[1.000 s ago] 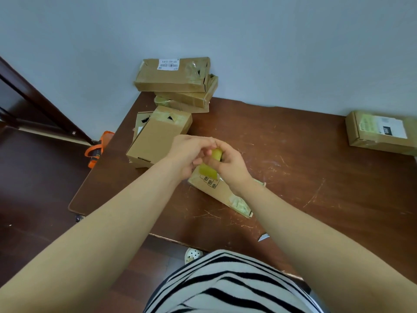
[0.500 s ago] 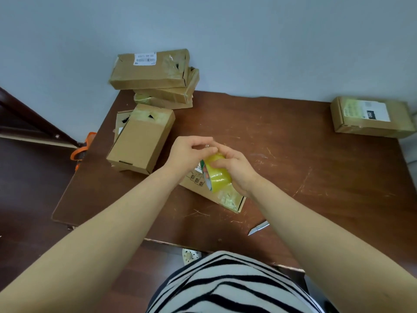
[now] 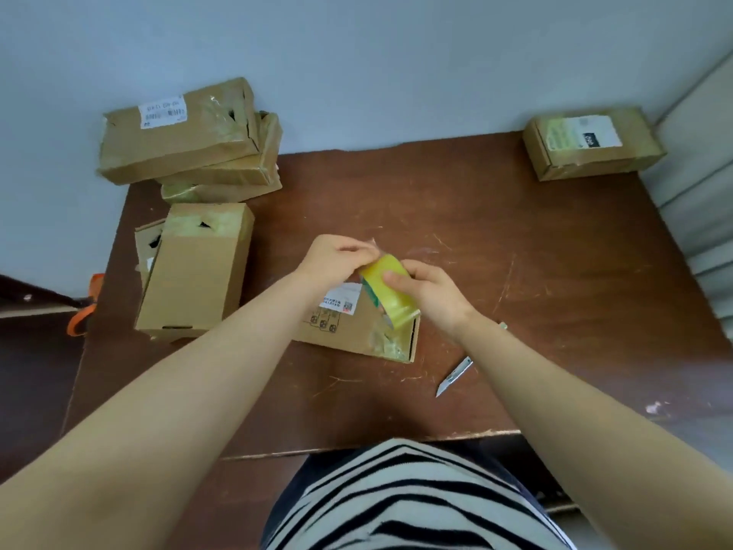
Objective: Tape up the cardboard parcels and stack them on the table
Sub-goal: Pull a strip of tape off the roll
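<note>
The right hand point(image 3: 434, 297) grips the yellow tape roll point(image 3: 390, 293) and the left hand point(image 3: 337, 260) pinches its free end just left, both above the parcel point(image 3: 345, 329), which lies lengthwise far-left to near-right on the table point(image 3: 535, 311).

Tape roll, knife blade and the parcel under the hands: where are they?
tape roll point(image 3: 390, 301): head view, its yellow outer face.
knife blade point(image 3: 454, 377): head view, the middle of the blade.
parcel point(image 3: 349, 331): head view, its bare top face.
</note>
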